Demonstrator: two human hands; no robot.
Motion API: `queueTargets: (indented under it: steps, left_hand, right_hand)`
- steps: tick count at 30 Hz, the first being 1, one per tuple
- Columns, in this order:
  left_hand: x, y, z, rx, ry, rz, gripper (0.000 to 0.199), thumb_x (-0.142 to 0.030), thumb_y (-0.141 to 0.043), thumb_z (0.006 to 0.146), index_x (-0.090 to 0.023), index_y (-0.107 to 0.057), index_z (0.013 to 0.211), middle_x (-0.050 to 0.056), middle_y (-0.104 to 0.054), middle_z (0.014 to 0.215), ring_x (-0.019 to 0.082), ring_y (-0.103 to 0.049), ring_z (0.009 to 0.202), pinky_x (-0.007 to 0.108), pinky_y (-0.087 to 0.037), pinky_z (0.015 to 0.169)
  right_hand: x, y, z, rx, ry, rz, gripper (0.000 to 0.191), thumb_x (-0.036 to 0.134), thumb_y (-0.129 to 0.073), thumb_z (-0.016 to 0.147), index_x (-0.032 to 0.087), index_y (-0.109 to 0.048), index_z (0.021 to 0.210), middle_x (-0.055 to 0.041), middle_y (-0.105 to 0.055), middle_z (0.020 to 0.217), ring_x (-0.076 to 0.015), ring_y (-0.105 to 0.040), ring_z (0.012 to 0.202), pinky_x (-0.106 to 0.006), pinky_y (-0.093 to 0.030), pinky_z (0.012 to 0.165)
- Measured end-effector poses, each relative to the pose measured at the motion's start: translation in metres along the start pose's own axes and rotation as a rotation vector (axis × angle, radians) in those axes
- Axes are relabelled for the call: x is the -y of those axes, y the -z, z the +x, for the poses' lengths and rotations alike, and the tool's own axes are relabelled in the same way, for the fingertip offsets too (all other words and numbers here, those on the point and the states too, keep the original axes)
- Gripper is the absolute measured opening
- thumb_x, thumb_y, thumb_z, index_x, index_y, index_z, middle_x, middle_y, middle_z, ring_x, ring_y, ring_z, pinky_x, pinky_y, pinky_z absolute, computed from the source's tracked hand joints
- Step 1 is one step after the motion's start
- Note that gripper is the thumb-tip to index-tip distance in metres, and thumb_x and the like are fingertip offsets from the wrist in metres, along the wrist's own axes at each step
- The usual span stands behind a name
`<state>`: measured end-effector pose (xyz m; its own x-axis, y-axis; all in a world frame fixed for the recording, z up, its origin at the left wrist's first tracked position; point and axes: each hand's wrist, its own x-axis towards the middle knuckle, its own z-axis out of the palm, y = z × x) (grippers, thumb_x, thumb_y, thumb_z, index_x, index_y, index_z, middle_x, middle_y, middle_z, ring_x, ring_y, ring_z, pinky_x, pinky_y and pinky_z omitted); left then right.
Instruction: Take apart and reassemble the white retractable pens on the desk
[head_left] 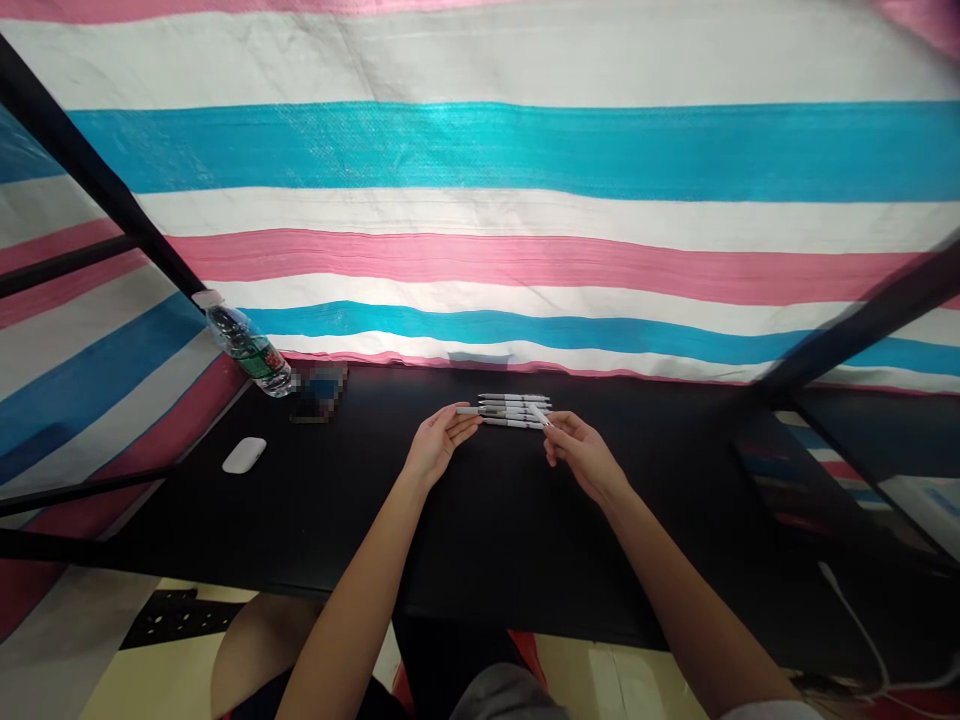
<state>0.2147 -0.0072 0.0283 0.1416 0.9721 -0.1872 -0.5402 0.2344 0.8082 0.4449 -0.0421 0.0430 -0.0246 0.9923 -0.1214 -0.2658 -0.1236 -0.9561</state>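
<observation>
My left hand point(441, 440) pinches a slim pen barrel point(468, 411) between thumb and fingers, with a thin darker stretch showing toward its right end. My right hand point(581, 452) is closed on a short white pen piece point(538, 413) that tilts up to the left. Between and just beyond my hands, several white pens point(514, 398) lie side by side on the black table point(480, 540), pointing left to right. The held pieces partly cover the nearer pens. Whether the two held pieces touch is too small to tell.
A clear water bottle point(259, 362) with a green label stands tilted in view at the back left. Near it are a blurred-out flat object point(321, 393) and a white earbud case point(244, 455). Black frame bars flank both sides; a white cable point(855, 620) lies at the right.
</observation>
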Motion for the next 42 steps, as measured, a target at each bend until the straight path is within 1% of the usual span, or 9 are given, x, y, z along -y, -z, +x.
queueTargets:
  steps: [3, 9, 17, 25, 30, 34, 37, 39, 42]
  left_hand:
    - [0.0, -0.001, 0.0, -0.012, 0.001, 0.001, 0.021, -0.024, -0.054, 0.089, -0.01, -0.068, 0.097, 0.013, -0.074, 0.092, 0.022, -0.07, 0.092, 0.039, -0.05, 0.095]
    - [0.001, 0.0, 0.001, 0.006, -0.016, 0.023, 0.021, -0.027, -0.058, 0.087, -0.01, -0.067, 0.097, 0.014, -0.073, 0.093, 0.023, -0.07, 0.093, 0.041, -0.049, 0.096]
    - [0.003, -0.001, -0.001, 0.031, -0.024, 0.081, 0.026, -0.033, -0.062, 0.086, -0.01, -0.067, 0.099, 0.015, -0.073, 0.096, 0.024, -0.069, 0.095, 0.041, -0.048, 0.097]
    - [0.001, -0.001, -0.001, 0.033, -0.016, 0.081, 0.027, -0.034, -0.065, 0.084, -0.011, -0.067, 0.098, 0.014, -0.073, 0.095, 0.024, -0.069, 0.094, 0.041, -0.048, 0.096]
    - [0.002, -0.003, -0.003, 0.111, -0.035, 0.107, 0.03, -0.035, -0.066, 0.083, -0.012, -0.068, 0.102, 0.013, -0.073, 0.098, 0.025, -0.068, 0.097, 0.041, -0.048, 0.095]
    - [0.006, -0.008, -0.006, 0.194, -0.007, 0.2, 0.033, -0.037, -0.067, 0.082, -0.012, -0.069, 0.104, 0.014, -0.072, 0.099, 0.026, -0.068, 0.097, 0.04, -0.049, 0.094]
    - [0.01, -0.01, -0.008, 0.2, -0.013, 0.311, 0.035, -0.04, -0.067, 0.081, -0.011, -0.07, 0.1, 0.014, -0.072, 0.096, 0.024, -0.069, 0.089, 0.036, -0.053, 0.085]
    - [0.013, -0.01, -0.007, 0.189, -0.043, 0.391, 0.036, -0.044, -0.066, 0.081, -0.01, -0.072, 0.09, 0.014, -0.072, 0.087, 0.02, -0.068, 0.075, 0.031, -0.054, 0.069]
    - [0.015, -0.009, -0.006, 0.177, -0.079, 0.48, 0.042, -0.051, -0.062, 0.081, -0.01, -0.069, 0.075, 0.01, -0.067, 0.068, 0.014, -0.059, 0.056, 0.022, -0.044, 0.046]
  right_hand:
    - [-0.001, 0.001, 0.0, 0.018, -0.009, 0.045, 0.033, 0.04, -0.08, 0.064, 0.02, -0.058, 0.077, 0.0044, -0.047, 0.064, -0.0094, -0.046, 0.054, -0.024, -0.039, 0.045]
    - [-0.004, 0.002, 0.003, 0.018, -0.013, 0.122, 0.029, 0.035, -0.081, 0.064, 0.019, -0.061, 0.078, 0.0046, -0.045, 0.063, -0.0099, -0.045, 0.058, -0.024, -0.039, 0.048]
    - [-0.006, 0.003, 0.004, 0.016, 0.022, 0.068, 0.028, 0.037, -0.079, 0.066, 0.019, -0.062, 0.08, 0.0039, -0.047, 0.059, -0.011, -0.046, 0.057, -0.026, -0.041, 0.052]
    - [-0.006, 0.004, 0.005, 0.009, 0.013, 0.092, 0.029, 0.036, -0.08, 0.065, 0.019, -0.063, 0.081, 0.0039, -0.048, 0.06, -0.0109, -0.047, 0.059, -0.026, -0.041, 0.054]
    - [-0.007, 0.004, 0.005, 0.001, 0.0, 0.086, 0.028, 0.036, -0.08, 0.066, 0.018, -0.064, 0.08, 0.0035, -0.052, 0.059, -0.0112, -0.049, 0.058, -0.027, -0.043, 0.055]
    - [-0.01, 0.002, 0.004, 0.044, -0.014, 0.087, 0.027, 0.034, -0.079, 0.068, 0.018, -0.066, 0.086, 0.0014, -0.057, 0.063, -0.0125, -0.055, 0.061, -0.028, -0.049, 0.061]
    - [-0.014, 0.0, 0.005, 0.057, -0.038, 0.107, 0.03, 0.035, -0.079, 0.068, 0.018, -0.068, 0.09, -0.0015, -0.063, 0.07, -0.0155, -0.062, 0.07, -0.03, -0.054, 0.067]
    - [-0.015, -0.001, 0.005, 0.045, -0.053, 0.113, 0.033, 0.038, -0.079, 0.067, 0.018, -0.07, 0.092, -0.0033, -0.066, 0.074, -0.0182, -0.065, 0.075, -0.032, -0.056, 0.07]
    - [-0.014, -0.002, 0.004, 0.031, -0.062, 0.119, 0.034, 0.041, -0.079, 0.066, 0.018, -0.071, 0.09, -0.0045, -0.068, 0.078, -0.0206, -0.068, 0.08, -0.032, -0.057, 0.069]
